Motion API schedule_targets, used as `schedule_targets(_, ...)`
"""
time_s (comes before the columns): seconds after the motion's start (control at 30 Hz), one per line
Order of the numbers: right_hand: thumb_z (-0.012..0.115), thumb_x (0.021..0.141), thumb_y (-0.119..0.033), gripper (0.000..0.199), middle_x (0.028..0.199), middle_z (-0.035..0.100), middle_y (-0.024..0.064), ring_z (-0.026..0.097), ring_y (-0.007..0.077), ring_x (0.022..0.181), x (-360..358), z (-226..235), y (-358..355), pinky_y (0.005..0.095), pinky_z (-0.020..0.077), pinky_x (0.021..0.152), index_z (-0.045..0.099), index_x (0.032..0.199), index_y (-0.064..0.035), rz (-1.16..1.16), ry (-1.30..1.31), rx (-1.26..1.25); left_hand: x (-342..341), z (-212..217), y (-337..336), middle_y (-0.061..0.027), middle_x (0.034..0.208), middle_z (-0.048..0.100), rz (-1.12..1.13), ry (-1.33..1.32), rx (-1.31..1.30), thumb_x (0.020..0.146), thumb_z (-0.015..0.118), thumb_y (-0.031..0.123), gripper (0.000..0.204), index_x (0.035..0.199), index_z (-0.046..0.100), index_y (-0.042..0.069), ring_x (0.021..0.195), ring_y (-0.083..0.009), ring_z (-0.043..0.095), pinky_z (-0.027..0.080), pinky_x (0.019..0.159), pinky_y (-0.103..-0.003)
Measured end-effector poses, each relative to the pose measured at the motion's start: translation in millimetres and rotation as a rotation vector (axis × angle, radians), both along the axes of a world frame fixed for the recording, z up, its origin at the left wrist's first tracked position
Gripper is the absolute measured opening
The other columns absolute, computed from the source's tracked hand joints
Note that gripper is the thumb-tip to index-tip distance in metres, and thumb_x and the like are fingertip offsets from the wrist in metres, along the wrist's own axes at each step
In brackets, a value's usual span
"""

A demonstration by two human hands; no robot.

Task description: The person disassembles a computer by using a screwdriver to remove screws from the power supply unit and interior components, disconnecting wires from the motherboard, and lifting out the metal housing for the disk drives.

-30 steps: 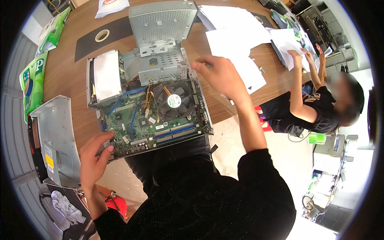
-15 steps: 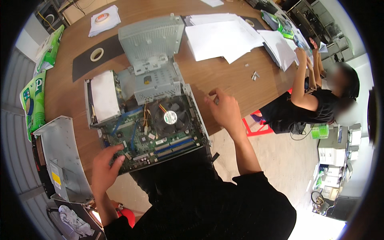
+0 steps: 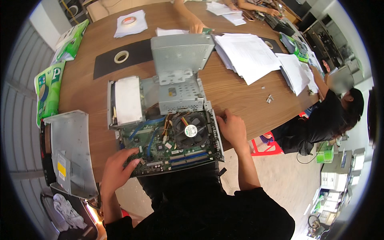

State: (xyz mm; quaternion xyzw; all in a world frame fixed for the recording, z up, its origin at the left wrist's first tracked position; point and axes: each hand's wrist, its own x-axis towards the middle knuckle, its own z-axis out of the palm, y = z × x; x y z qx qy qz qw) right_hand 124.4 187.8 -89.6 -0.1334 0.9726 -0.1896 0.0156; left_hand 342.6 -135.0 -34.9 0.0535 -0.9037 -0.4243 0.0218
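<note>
An open desktop computer case [image 3: 132,120] lies on the wooden table [image 3: 236,96], its green motherboard [image 3: 168,150] and black cooling fan [image 3: 191,130] exposed. A grey metal drive cage [image 3: 180,72] is swung up at the far side. My left hand [image 3: 118,170] grips the near left edge of the motherboard. My right hand [image 3: 232,130] rests against the case's right wall, fingers curled on its edge.
A grey side panel [image 3: 70,152] lies at the left. Tape rolls [image 3: 121,57], a black mat [image 3: 120,62], green packets [image 3: 48,90], paper stacks [image 3: 250,54] and small screws [image 3: 269,98] are on the table. A seated person [image 3: 324,124] is at the right; another person's hand [image 3: 196,28] is at the far side.
My right hand came down from above the drive cage to the case's right edge. My left hand slid up onto the motherboard's near left edge. The view shifted.
</note>
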Motion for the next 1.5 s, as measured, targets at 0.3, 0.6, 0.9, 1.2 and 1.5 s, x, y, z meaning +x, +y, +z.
schedule_targets(0.3, 0.061, 0.092, -0.026, 0.023, 0.087, 0.069, 0.0225, 0.066, 0.0438, 0.083, 9, -13, 17, 0.051, 0.0503, 0.069, 0.062, 0.099, -0.0043, 0.043, 0.032, -0.013, 19, -1, -9, -0.0099, 0.1, 0.073, 0.406, 0.147, 0.196, 0.096, 0.057, 0.008, 0.018, 0.107, 0.068, -0.002, 0.095, -0.0172, 0.067, 0.05, 0.085, -0.029)
schedule_targets(0.6, 0.057, 0.09, -0.017, 0.027, 0.09, 0.069, 0.0236, 0.066, 0.045, 0.085, 8, -9, -4, 0.0501, 0.0475, 0.068, 0.06, 0.114, -0.0064, 0.124, 0.02, 0.005, 58, -40, -11, -0.012, 0.099, 0.072, 0.596, 0.107, 0.308, 0.098, 0.056, 0.007, 0.02, 0.11, 0.066, -0.005, 0.094, -0.0164, 0.068, 0.051, 0.085, -0.028)
schedule_targets(0.9, 0.056, 0.09, -0.013, 0.029, 0.087, 0.067, 0.0247, 0.066, 0.0438, 0.083, 8, -7, -8, 0.0479, 0.047, 0.067, 0.059, 0.117, -0.0031, 0.145, 0.043, -0.016, 29, -20, -8, -0.0116, 0.098, 0.073, 0.582, 0.136, 0.226, 0.097, 0.058, 0.009, 0.02, 0.109, 0.067, -0.004, 0.093, -0.0157, 0.068, 0.052, 0.084, -0.028)
schedule_targets(1.2, 0.061, 0.089, -0.018, 0.02, 0.081, 0.066, 0.0251, 0.065, 0.0442, 0.081, 8, -5, -11, 0.049, 0.0471, 0.065, 0.064, 0.106, -0.0079, 0.105, 0.049, -0.031, 2, -27, -4, -0.0104, 0.1, 0.073, 0.494, 0.096, 0.064, 0.096, 0.06, 0.01, 0.021, 0.11, 0.068, -0.002, 0.093, -0.0149, 0.068, 0.051, 0.084, -0.027)
schedule_targets(1.5, 0.056, 0.099, -0.035, 0.036, 0.069, 0.059, 0.0036, 0.053, 0.0105, 0.061, -47, 23, 5, 0.0291, 0.0413, 0.054, 0.069, 0.102, -0.0015, 0.005, -0.17, -0.373, 3, -36, -5, -0.0102, 0.099, 0.072, 0.618, 0.132, 0.127, 0.1, 0.055, 0.013, 0.027, 0.121, 0.063, -0.001, 0.094, -0.0141, 0.066, 0.051, 0.086, -0.028)
